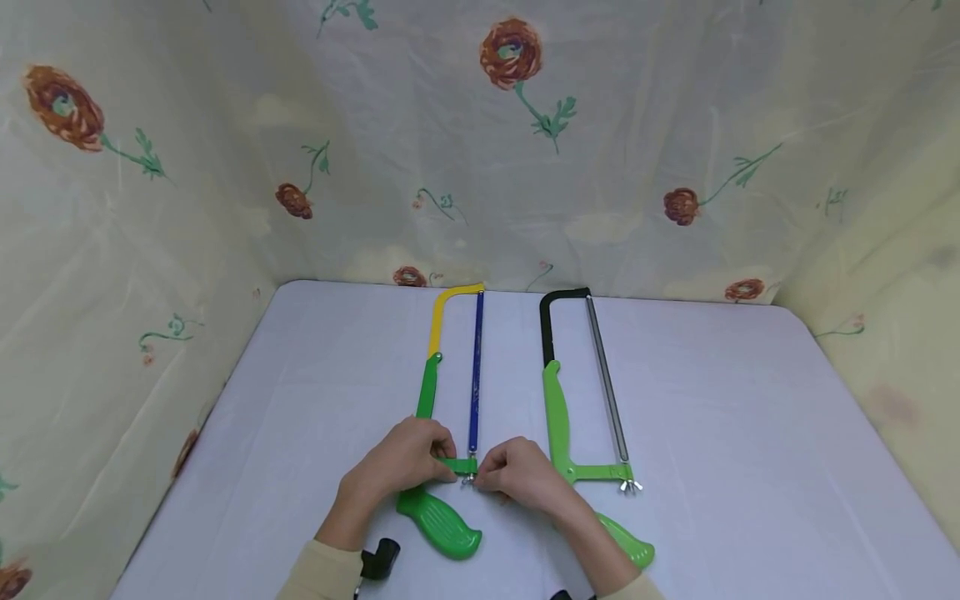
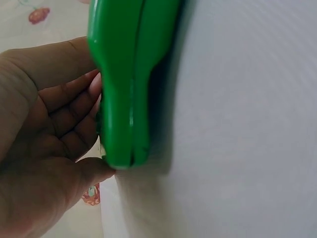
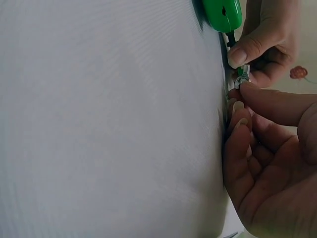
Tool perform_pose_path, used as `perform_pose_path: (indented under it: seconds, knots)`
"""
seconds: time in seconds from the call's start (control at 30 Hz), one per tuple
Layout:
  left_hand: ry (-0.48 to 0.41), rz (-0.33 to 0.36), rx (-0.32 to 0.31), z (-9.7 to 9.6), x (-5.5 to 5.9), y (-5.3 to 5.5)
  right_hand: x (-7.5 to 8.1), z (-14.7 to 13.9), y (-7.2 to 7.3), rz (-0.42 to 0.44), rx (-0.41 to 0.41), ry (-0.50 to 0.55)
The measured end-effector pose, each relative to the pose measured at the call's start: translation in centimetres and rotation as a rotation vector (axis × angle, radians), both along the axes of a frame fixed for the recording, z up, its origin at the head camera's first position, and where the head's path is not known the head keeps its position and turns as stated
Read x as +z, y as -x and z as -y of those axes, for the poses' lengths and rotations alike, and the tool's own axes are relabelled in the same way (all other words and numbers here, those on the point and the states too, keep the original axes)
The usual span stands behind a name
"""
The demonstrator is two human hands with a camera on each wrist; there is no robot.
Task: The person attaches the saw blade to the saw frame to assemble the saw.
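Note:
A hacksaw (image 1: 427, 387) with a green and yellow frame and a blue blade (image 1: 476, 371) lies flat on the table, its green handle (image 1: 448, 525) toward me. My left hand (image 1: 405, 457) holds the frame's short green lower arm (image 1: 459, 465) between thumb and fingers. At the end of that arm sits a small silver wing nut (image 3: 243, 77). My right hand (image 1: 525, 473) pinches the wing nut between thumb and forefinger, the other fingers curled below. In the left wrist view the green handle (image 2: 121, 89) hides part of the left fingers.
To the right lies a second hacksaw (image 1: 557, 408), with a light green and black frame, a grey blade (image 1: 607, 379) and its own wing nut (image 1: 630, 486). My right forearm crosses over its handle (image 1: 628, 542). A flowered cloth (image 1: 600, 167) hangs behind the white table (image 1: 750, 433).

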State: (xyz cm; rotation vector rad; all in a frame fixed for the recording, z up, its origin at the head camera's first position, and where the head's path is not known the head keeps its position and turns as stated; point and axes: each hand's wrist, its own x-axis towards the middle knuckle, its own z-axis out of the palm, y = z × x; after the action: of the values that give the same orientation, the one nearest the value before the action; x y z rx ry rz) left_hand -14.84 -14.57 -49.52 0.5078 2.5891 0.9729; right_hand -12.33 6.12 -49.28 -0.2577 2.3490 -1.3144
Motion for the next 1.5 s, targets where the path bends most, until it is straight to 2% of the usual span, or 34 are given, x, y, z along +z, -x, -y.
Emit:
perform_pose_path:
  seconds: [0.83,1.07,1.5]
  knots:
    - [-0.014,0.040,0.010,-0.1,0.3,0.0,-0.2,0.7,-0.8,-0.090,-0.027,-0.091]
    - [-0.017,0.058,0.011,-0.2,0.5,-0.1,-0.2,0.7,-0.9,-0.071,-0.021,-0.092]
    - [-0.015,0.061,0.002,-0.2,0.3,0.1,0.8,0.4,-1.0,0.039,-0.017,-0.080]
